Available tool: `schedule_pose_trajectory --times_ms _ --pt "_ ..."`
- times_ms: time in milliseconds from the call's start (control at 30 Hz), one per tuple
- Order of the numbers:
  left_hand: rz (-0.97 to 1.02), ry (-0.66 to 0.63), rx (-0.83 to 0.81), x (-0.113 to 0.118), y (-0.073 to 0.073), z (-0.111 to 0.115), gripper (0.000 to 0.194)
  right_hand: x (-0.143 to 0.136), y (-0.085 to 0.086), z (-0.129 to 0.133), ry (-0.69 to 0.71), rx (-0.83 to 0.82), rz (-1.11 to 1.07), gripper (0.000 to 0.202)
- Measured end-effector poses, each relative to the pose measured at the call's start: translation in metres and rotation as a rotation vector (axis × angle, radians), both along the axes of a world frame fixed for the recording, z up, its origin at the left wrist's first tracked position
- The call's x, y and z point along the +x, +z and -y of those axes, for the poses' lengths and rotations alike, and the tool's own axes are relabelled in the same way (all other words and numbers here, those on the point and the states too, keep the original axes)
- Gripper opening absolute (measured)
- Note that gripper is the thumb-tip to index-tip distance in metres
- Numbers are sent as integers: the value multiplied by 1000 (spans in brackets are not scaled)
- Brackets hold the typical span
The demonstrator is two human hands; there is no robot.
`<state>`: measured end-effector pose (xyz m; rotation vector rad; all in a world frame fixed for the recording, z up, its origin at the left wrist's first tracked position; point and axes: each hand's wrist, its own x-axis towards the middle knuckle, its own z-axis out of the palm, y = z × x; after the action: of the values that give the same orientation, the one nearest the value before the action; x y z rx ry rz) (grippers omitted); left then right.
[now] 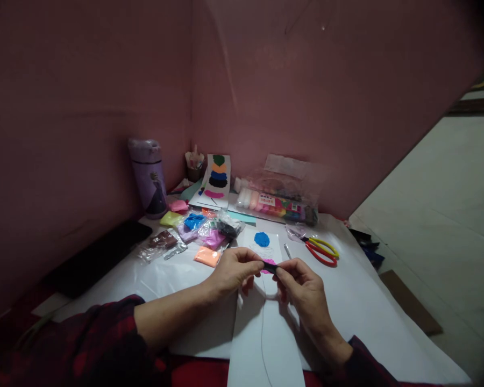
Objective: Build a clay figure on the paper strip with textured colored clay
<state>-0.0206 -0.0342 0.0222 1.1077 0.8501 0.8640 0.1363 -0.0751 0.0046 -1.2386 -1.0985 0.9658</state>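
A short black roll of modelling clay (270, 266) is stretched between my two hands. My left hand (237, 271) pinches one end of it, and my right hand (304, 285) grips the other end. Under them lies a white paper strip (248, 344) with a thin line running down it. A blue clay patch (262, 239) is pressed onto its upper part, with pencil scribbles below. Partly covered by my fingers and the black clay is a pink clay patch (268, 262).
Bagged clay (212, 238) in several colours lies left of the strip. Behind stand a purple bottle (147, 177) and a card with coloured patches (218, 180). Farther right are a clear clay pack (278, 201), red-and-yellow scissors (322, 251) and a pencil (287, 251). A dark phone-like slab (100, 258) is at left.
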Motion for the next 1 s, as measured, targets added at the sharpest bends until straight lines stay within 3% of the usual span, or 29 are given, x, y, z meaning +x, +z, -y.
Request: schedule_pose_trajectory --times_ms 233,400,567,800,1000 --pt "72 -80 -19 -3 -5 -3 38 -2 -3 4 93 -19 68 26" --pt "-2 -216 7 -2 -4 -1 41 -1 -3 9 201 50 132 22" --pt "-38 -152 38 -1 -2 1 34 -2 -1 9 249 107 150 16" --pt "-50 -171 47 0 -8 0 35 -3 -5 6 208 116 125 15" --pt "-10 -168 53 0 -4 1 30 -3 -3 8 213 75 68 16"
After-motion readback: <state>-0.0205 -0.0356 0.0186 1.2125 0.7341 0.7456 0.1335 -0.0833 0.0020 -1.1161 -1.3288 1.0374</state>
